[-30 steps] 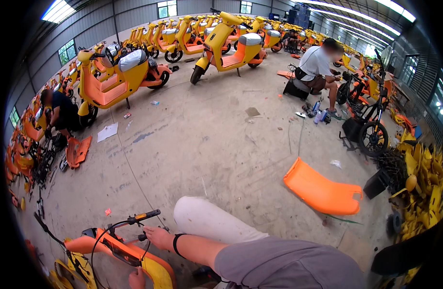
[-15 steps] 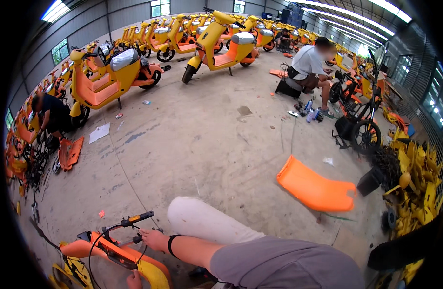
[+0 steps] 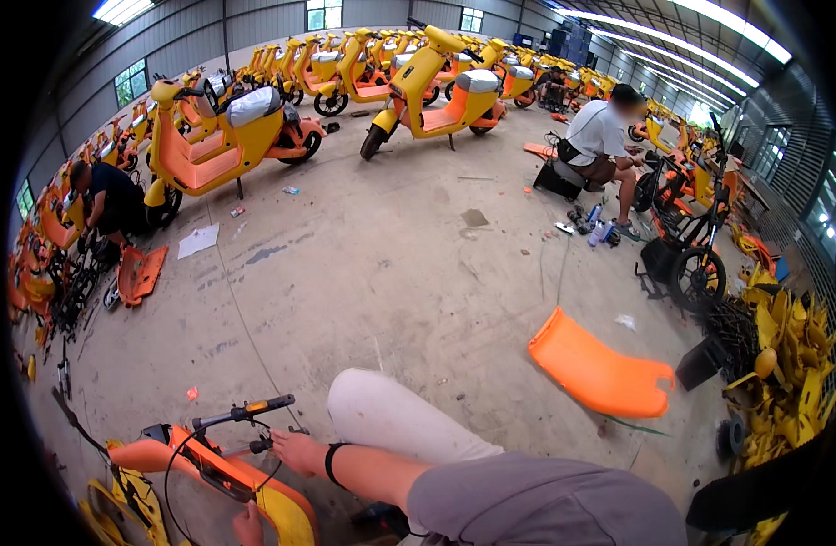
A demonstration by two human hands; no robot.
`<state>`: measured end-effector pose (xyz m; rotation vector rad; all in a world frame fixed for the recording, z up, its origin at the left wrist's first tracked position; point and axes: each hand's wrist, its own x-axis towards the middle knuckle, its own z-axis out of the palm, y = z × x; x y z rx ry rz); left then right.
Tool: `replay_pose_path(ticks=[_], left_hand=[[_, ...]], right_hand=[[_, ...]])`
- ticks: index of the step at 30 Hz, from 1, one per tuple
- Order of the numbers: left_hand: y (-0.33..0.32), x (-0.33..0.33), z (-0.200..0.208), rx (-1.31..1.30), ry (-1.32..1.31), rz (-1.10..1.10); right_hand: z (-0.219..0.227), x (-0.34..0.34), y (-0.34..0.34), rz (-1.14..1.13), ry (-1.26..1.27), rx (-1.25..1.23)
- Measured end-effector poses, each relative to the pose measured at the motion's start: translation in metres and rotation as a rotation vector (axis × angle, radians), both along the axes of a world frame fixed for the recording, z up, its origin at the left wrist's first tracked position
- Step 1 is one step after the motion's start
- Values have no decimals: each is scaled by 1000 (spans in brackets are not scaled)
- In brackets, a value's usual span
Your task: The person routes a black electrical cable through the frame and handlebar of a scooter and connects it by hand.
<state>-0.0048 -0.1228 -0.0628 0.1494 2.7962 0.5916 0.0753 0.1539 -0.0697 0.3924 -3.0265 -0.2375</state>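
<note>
A partly stripped scooter with an orange and yellow body stands at the lower left, its black handlebar grip and cables rising above it. My right hand, a black band on the wrist, reaches across from the right. Its fingers are closed at a short dark rod-like piece beside the orange panel; whether it is a tool or a scooter part I cannot make out. Close below, my left hand rests by the lower edge of the body. Its fingers are mostly hidden.
An orange curved panel lies on the concrete floor at right, near a black box and piled yellow parts. One person sits by a stripped scooter; another crouches at left. Rows of yellow scooters stand behind.
The whole view has shifted slightly, with the background sitting lower and farther right. Both hands stay at the same places on the scooter.
</note>
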Motion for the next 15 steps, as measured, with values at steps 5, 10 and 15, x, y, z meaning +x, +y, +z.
replay_pose_path(ticks=[5,10,15], left_hand=[[-8,-1,-13,96,-22,-3],[-20,-9,-21,89,37,-36],[-13,-2,-19,203,95,-38]], right_hand=[[6,3,-5,11,-103,54],[7,2,-8,2,-82,65],[-6,-3,-2,3,-156,3]])
